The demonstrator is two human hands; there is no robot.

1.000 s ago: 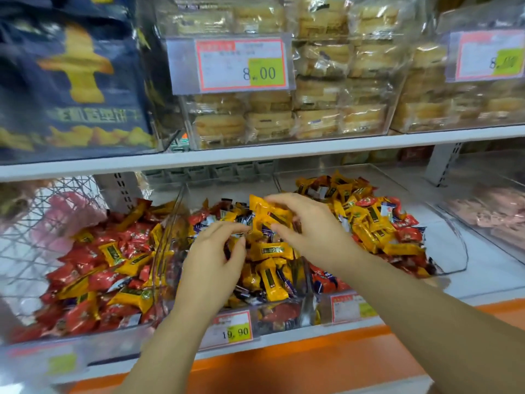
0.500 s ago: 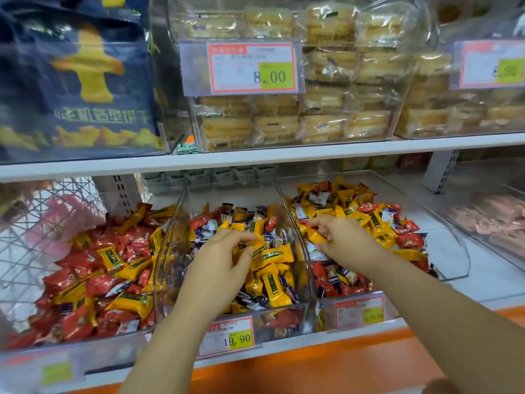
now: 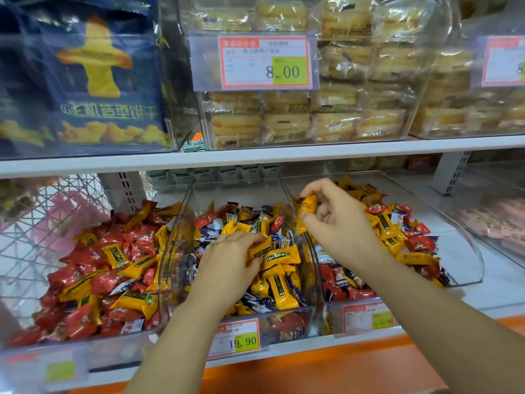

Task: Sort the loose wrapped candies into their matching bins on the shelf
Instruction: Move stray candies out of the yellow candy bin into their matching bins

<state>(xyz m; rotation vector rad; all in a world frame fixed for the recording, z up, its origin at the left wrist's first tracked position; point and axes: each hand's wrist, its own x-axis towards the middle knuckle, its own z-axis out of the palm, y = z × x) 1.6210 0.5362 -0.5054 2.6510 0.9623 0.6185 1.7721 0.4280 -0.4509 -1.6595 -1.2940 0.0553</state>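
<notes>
Three clear plastic bins of wrapped candies stand on the lower shelf. The middle bin (image 3: 181, 223) holds yellow, blue-white and a few red candies. My left hand (image 3: 227, 263) reaches into it and grips a yellow candy (image 3: 259, 250) among the pile. My right hand (image 3: 338, 223) hovers over the right bin (image 3: 471, 251), which holds mostly yellow and red candies. Its thumb and fingers pinch a yellow candy (image 3: 306, 207) near the wall between the two bins. The left bin (image 3: 42, 359) is mostly red candies with some yellow ones.
An upper shelf (image 3: 255, 156) hangs just above the bins, carrying clear boxes of packed cakes (image 3: 284, 118) and a blue snack bag (image 3: 85, 81). Price tags (image 3: 238, 338) front the bins. A wire basket (image 3: 42, 223) stands at the left, and a bin of pink packets (image 3: 494, 220) at the right.
My right hand carried a yellow candy from the middle bin across to the right bin and now lifts there holding one. My left hand went deeper into the middle bin and took hold of a yellow candy.
</notes>
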